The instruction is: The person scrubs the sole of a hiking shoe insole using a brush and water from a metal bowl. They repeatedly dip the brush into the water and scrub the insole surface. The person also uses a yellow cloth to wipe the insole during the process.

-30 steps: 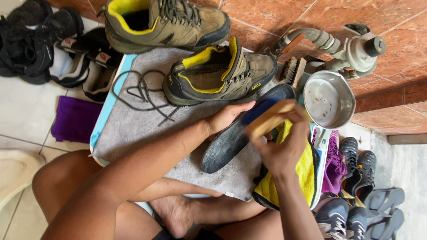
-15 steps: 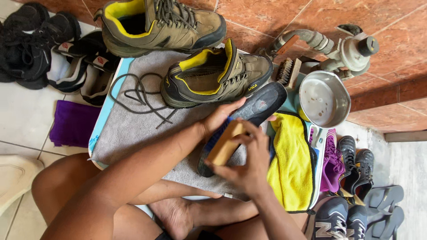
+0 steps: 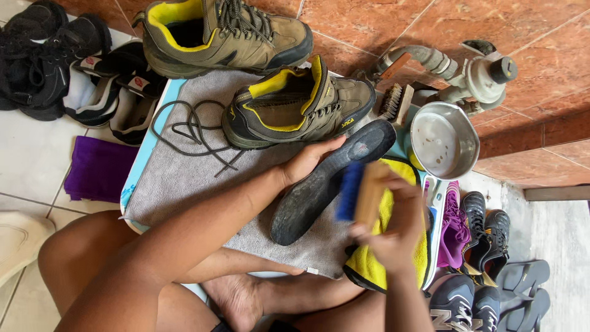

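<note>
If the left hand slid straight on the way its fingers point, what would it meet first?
The left hand lies on the dark insole, its fingers aimed up and right. Straight on, it would probably meet the unlaced shoe's toe first, though depth is unclear.

Both arms bare, no sleeves/gloves, left hand (image 3: 305, 161) & right hand (image 3: 393, 237) w/o rings or watch, legs bare, barefoot.

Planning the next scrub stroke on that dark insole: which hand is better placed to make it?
Probably the right hand: it grips the wooden brush, whose blue bristles sit against the insole. The left hand lies on the insole's upper edge beside the shoe, seemingly steadying it on the grey towel.
</note>
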